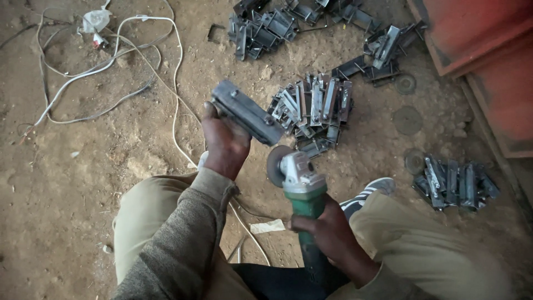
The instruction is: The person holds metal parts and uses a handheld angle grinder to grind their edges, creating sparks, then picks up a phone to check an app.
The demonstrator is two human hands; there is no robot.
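The dirt floor (66, 178) carries piles of metal brackets (313, 108) far and right, white cables (111, 61) far left, worn grinding discs (407, 119) right, and a paper scrap (267, 226) near.

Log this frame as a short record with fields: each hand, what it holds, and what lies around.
left hand: grips a grey metal bracket, raised off the ground
right hand: grips a green angle grinder, disc just below the bracket's near end
contact: cannot tell if disc touches
ground: bare dirt
nearby: bracket piles, white cable, loose discs
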